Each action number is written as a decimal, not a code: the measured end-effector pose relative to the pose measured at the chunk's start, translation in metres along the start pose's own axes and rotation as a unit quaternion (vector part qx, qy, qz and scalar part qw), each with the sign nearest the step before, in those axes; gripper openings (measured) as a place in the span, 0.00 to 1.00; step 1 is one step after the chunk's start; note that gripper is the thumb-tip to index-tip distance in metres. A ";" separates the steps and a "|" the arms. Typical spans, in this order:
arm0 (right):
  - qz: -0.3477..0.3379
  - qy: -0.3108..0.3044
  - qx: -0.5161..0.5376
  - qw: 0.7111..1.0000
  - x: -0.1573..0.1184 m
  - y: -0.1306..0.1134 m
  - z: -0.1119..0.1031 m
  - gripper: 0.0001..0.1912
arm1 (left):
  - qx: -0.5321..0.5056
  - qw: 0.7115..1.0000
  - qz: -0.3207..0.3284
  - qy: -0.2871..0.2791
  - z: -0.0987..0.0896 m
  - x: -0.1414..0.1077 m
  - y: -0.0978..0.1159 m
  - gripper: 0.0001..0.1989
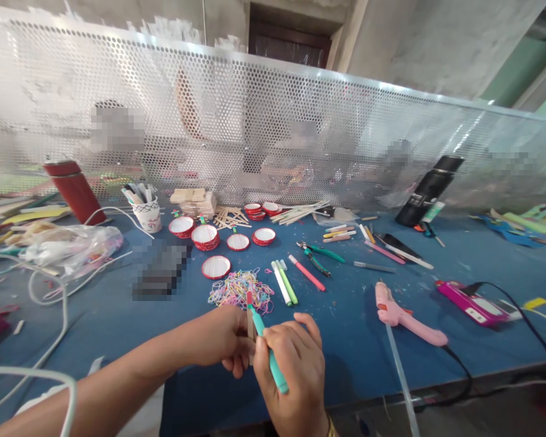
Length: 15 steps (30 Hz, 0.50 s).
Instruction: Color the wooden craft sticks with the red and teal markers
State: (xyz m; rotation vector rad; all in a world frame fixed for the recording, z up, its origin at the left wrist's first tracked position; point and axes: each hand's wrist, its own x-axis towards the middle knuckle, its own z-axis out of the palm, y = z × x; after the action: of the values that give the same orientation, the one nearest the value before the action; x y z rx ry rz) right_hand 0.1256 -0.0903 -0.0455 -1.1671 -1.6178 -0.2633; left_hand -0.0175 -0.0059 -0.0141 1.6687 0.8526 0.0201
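Observation:
Near the table's front edge, my left hand [230, 340] grips a narrow wooden stick [250, 328] upright; its top end is red with green just below. My right hand [295, 370] is closed around a turquoise marker [272, 358], whose upper end meets the stick near the green part. Right behind the hands lies a heap of colourful rubber bands [241, 290]. White and green markers [284, 283] and a red marker [306, 272] lie beyond my right hand. Several red-rimmed white lids [216, 267] are on the blue table farther back.
A pink glue gun [409, 318] lies at the right, its cord trailing over the front edge. Green-handled pliers [318, 254] are mid-table. A paper cup of pens [146, 213], red bottle [74, 193] and black bottle [428, 193] stand before the perforated screen [218, 121]. White cables [66, 303] curl at left.

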 end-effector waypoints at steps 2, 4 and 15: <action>0.004 0.007 -0.001 1.000 0.000 0.000 0.000 0.07 | -0.002 1.000 0.004 0.003 0.000 0.001 -0.001 0.08; -0.005 0.014 0.004 1.000 0.001 0.000 0.000 0.06 | -0.003 1.000 0.004 0.002 0.000 0.001 -0.001 0.08; -0.038 0.075 0.021 0.996 -0.004 0.009 0.013 0.05 | -0.017 1.000 0.001 0.012 0.002 -0.006 0.007 0.08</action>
State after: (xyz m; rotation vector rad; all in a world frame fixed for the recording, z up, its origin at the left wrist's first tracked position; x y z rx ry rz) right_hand 0.1242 -0.0788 -0.0576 -1.0311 -1.5306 -0.3550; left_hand -0.0177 -0.0111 -0.0059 1.6391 0.8641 0.0554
